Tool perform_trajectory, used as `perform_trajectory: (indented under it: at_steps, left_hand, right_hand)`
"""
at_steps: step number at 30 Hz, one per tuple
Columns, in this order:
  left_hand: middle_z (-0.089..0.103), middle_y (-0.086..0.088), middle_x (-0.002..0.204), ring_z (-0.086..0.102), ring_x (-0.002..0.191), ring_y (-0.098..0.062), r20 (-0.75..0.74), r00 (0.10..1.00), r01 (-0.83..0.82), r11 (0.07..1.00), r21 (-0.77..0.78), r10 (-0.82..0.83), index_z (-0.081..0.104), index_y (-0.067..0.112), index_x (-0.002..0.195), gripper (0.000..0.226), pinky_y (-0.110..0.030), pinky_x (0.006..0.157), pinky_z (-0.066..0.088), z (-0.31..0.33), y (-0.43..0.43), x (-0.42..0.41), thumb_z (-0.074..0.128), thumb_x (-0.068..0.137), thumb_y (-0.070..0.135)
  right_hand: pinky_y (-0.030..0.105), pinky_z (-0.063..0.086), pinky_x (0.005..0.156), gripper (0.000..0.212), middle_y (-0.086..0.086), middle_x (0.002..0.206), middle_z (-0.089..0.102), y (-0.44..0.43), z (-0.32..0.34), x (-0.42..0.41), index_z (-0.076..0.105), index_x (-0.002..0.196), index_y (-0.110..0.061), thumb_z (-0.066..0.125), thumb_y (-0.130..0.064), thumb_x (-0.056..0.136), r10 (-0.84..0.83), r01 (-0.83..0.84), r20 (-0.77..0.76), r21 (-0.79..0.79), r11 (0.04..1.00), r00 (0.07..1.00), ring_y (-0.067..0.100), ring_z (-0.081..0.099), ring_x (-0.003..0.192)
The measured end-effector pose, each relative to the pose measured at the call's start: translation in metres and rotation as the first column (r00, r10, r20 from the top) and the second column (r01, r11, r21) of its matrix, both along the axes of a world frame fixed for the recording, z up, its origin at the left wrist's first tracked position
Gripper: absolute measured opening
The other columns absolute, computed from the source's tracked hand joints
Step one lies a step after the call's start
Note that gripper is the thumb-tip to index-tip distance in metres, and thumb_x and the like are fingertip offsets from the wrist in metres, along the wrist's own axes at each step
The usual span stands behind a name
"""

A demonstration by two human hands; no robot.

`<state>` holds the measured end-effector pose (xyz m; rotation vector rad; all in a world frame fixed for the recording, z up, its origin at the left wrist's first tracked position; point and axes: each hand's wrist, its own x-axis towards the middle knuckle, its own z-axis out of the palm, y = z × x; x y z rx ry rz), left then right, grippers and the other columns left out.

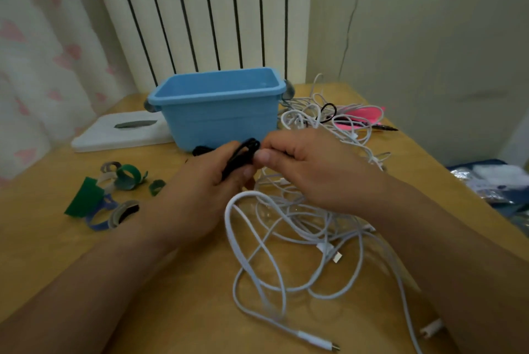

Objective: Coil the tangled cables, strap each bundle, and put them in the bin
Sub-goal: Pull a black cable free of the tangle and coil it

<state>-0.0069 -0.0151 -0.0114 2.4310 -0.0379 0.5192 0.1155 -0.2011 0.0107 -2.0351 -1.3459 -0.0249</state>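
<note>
Two hands on one item: left hand [200,190] curled round a thin black coiled cable bundle [240,156], right hand [309,164] pinching its far end. Long axis runs near-to-far, toward the blue plastic bin [223,121] just beyond. Coloured strap loops [108,199] lie left, nearer the left hand; tangled white cables [300,227] lie near right.

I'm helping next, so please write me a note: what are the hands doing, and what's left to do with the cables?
Left hand holds the looped black cable; right hand pinches the loops.
White cables lie tangled on the table; straps lie loose on its left side.
Blue bin: no bundle shows inside.
Left to do: finish this coil, strap it, coil and strap the white ones, then bin everything.
</note>
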Motion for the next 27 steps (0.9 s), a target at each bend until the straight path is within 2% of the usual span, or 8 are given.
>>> perform_trajectory:
  at_steps: [4,8,10,14,19,23,25,27]
  left_hand:
    - [0.071,0.02,0.077,0.067,0.069,-0.002,-0.019,0.999,-0.047,0.997,-0.068,0.046,0.066,0.03,0.095,0.015,-0.013,0.059,0.045,0.005,0.0,0.002,0.057,0.107,0.035]
    - [0.063,0.027,0.062,0.059,0.061,0.008,0.047,0.973,-0.221,0.971,-0.095,0.227,0.061,0.028,0.077,0.034,-0.009,0.051,0.036,0.014,0.008,-0.004,0.055,0.107,0.045]
    - [0.057,0.015,0.054,0.052,0.05,-0.001,0.086,0.948,-0.276,0.924,-0.266,0.308,0.055,0.027,0.072,0.041,-0.018,0.05,0.038,0.017,0.016,-0.006,0.056,0.108,0.046]
    - [0.032,0.004,0.06,0.03,0.051,-0.014,0.159,0.955,-0.056,0.678,-0.733,0.251,0.043,0.026,0.077,0.039,-0.028,0.045,0.026,0.021,0.026,-0.007,0.054,0.111,0.039]
    - [0.044,0.001,0.065,0.041,0.052,-0.014,0.011,0.99,-0.075,0.591,-0.803,0.14,0.055,0.015,0.092,0.028,-0.025,0.044,0.034,0.008,0.006,0.003,0.054,0.111,0.036]
    - [0.073,-0.004,0.092,0.069,0.078,-0.021,0.01,1.0,0.023,0.603,-0.797,-0.025,0.071,0.009,0.126,0.065,-0.037,0.073,0.052,0.002,-0.014,0.01,0.062,0.094,0.064]
    - [0.078,-0.008,0.119,0.075,0.114,-0.027,0.066,0.993,0.109,0.573,-0.813,-0.094,0.078,0.023,0.119,0.052,-0.047,0.102,0.055,0.001,-0.02,0.008,0.066,0.088,0.064]
    - [0.079,-0.006,0.122,0.073,0.12,-0.024,0.082,0.993,0.115,0.578,-0.808,-0.083,0.08,0.029,0.109,0.044,-0.047,0.108,0.055,0.002,-0.023,0.007,0.068,0.085,0.064]
  right_hand:
    - [0.018,0.037,0.058,0.019,-0.012,0.07,0.059,-0.001,0.002,0.001,0.069,0.092,-0.028,0.064,-0.043,0.103,-0.068,0.068,0.01,0.021,0.997,0.998,0.002,0.055,0.067]
    - [0.029,0.039,0.062,0.021,-0.011,0.077,0.06,-0.006,0.002,0.005,0.067,0.094,-0.027,0.062,-0.045,0.103,-0.098,0.104,0.069,-0.084,0.991,0.993,0.003,0.055,0.071]
    - [0.032,0.041,0.063,0.025,-0.008,0.077,0.06,-0.006,0.001,0.005,0.065,0.091,-0.025,0.058,-0.044,0.105,-0.096,0.101,0.068,-0.074,0.992,0.993,0.006,0.055,0.071]
    - [0.034,0.044,0.066,0.024,-0.01,0.082,0.062,-0.004,0.003,0.003,0.065,0.099,-0.027,0.05,-0.043,0.109,-0.142,0.152,0.107,-0.091,0.984,0.984,0.006,0.058,0.078]
    - [0.045,0.054,0.071,0.024,-0.004,0.081,0.067,0.004,-0.002,-0.013,0.062,0.096,-0.023,0.048,-0.038,0.11,-0.143,0.138,0.043,0.09,0.986,0.989,0.016,0.063,0.076]
    - [0.04,0.055,0.075,0.017,-0.013,0.089,0.068,0.013,-0.008,-0.033,0.054,0.094,-0.038,0.049,-0.039,0.11,-0.059,0.056,0.065,0.05,0.997,0.996,0.01,0.065,0.084]
    - [0.037,0.056,0.078,0.013,-0.013,0.098,0.072,0.016,-0.011,-0.035,0.06,0.104,-0.04,0.049,-0.042,0.109,-0.042,0.041,0.067,0.018,0.999,0.997,0.01,0.067,0.089]
    - [0.032,0.053,0.074,0.016,-0.014,0.096,0.072,0.017,-0.013,-0.035,0.064,0.105,-0.04,0.049,-0.043,0.108,-0.041,0.041,0.062,0.01,0.999,0.997,0.006,0.066,0.087]
